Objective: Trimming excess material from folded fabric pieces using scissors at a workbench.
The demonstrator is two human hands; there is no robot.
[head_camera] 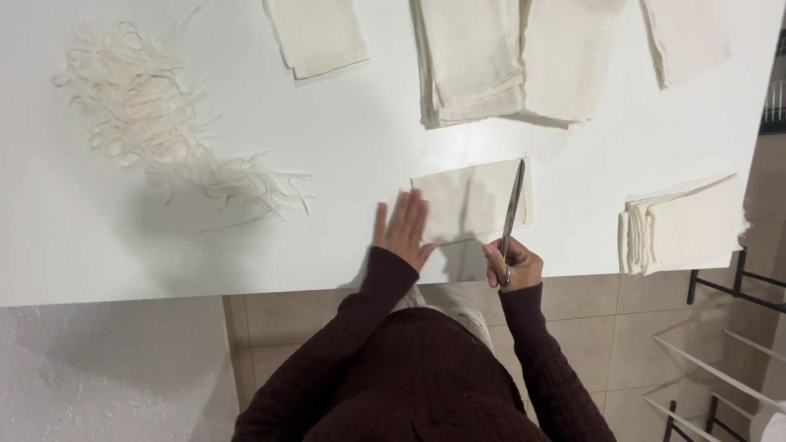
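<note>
Two hands work at the near edge of a white table (344, 139), over a small folded piece of cream cloth (471, 199) that lies flat just in from that edge. The left hand (404, 228) rests palm down with its fingers spread and flat, pressing the cloth's left end against the table; it grips nothing. The right hand (513, 263) is at the table's near edge, its fingers closed around the handles of a pair of metal scissors (512, 209). The blades, which look shut or nearly so, run away from the person along the cloth's right side, their tip close to the cloth's far right corner. Both arms wear dark maroon knitted sleeves. Toward the far left corner of the table lies a loose heap of thin cream strips (151, 123), trailing toward the middle and well apart from the hands. Along the far edge lie more folded cream cloths: one small piece (319, 34) left of centre, a thicker stack (471, 57) directly beyond the cloth being worked on, a wider piece (569, 57) touching that stack, and another (692, 34) near the far right corner. At the right edge, beside the right hand but apart from it, sits a neat pile of folded cloths (684, 225).
</note>
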